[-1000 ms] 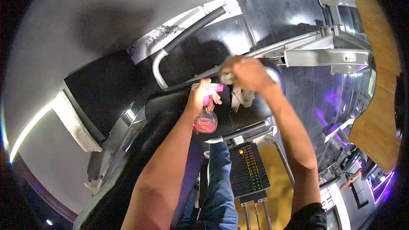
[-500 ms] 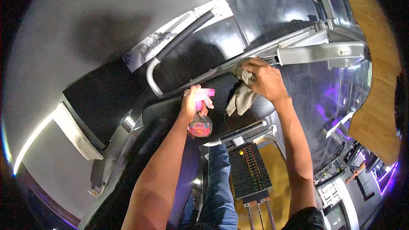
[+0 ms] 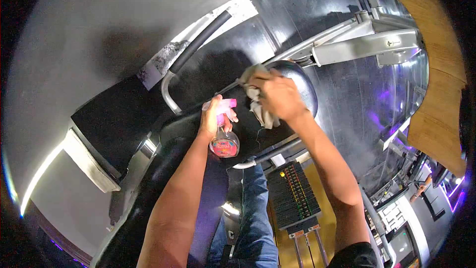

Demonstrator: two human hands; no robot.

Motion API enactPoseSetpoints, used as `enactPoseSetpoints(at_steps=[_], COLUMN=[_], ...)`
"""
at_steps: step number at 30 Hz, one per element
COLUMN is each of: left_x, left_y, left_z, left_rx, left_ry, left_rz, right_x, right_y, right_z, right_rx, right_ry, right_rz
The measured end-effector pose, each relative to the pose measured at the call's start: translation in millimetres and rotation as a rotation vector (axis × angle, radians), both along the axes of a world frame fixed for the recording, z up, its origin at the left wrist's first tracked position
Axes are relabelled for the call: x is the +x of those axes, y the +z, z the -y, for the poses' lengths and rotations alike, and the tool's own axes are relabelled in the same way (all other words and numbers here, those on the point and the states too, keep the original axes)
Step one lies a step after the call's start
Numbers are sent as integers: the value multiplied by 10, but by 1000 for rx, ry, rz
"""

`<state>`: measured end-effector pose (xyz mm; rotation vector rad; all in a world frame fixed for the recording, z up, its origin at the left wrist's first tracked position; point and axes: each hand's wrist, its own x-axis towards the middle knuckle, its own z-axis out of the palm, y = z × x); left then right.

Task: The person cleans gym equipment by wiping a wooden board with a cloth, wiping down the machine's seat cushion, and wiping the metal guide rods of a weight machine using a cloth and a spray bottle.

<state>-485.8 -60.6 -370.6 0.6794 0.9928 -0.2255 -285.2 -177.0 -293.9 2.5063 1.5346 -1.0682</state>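
Note:
A clear spray bottle [image 3: 224,145] with a pink trigger head and pink label is gripped by my left hand [image 3: 213,117], fingers around its neck and trigger. My right hand [image 3: 280,94], slightly blurred, clutches a crumpled light grey cloth [image 3: 264,115] that hangs down over the black padded seat [image 3: 298,80]. The cloth's upper part bunches at my fingertips near the pad's far edge. The bottle is over the same black padding, to the left of the cloth.
A grey metal arm [image 3: 367,48] crosses at the upper right. A bent handlebar [image 3: 198,39] stands beyond the pad, and another black grip [image 3: 280,152] lies nearer. Below are a weight stack [image 3: 295,196] and my jeans. A wooden panel [image 3: 436,69] borders the right.
My right hand has moved left with the cloth since half a second ago, uncovering the pad's rounded right end. The bottle and my left hand appear slightly farther left as the view shifts.

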Motion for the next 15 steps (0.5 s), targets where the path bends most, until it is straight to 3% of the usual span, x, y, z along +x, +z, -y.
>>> enactPoseSetpoints(at_steps=[2, 5, 10, 15], left_x=[59, 68, 75, 127], left_y=[74, 86, 94, 126], left_z=[-16, -9, -13, -34], left_rx=[9, 64, 73, 102], left_ry=[11, -21, -34, -31], left_rz=[-27, -11, 5, -49], right_x=[95, 182, -356, -887], right_y=[-152, 63, -91, -38], right_z=[384, 587, 511, 605], right_rx=[104, 372, 400, 343], right_ry=[-95, -421, -441, -350], right_rz=[149, 179, 166, -89])
